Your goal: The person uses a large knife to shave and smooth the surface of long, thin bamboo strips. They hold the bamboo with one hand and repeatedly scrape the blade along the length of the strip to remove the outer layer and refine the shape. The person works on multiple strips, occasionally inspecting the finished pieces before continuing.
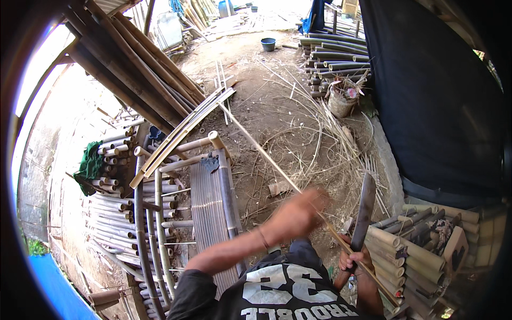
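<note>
A long, thin bamboo strip (pixel 261 152) runs slantwise from the far middle down to my lower right. My left hand (pixel 301 213), smeared by motion, is closed round the strip at about its middle. In my right hand (pixel 358 260) I grip a machete (pixel 364 210) with a broad dark blade pointing away from me. The strip passes against the blade's lower end, by my right fingers, and its near end sticks out beyond my right forearm. The machete's handle is mostly hidden by my fingers.
To my left stands a bamboo bench (pixel 209 213) with a dark cloth (pixel 209 162) and split bamboo lengths (pixel 181 136) across its frame. Cut poles (pixel 109 218) lie stacked beyond it. On the right are stacked bamboo pieces (pixel 421 250) and a black sheet (pixel 437 106). Shavings (pixel 298 138) litter the ground.
</note>
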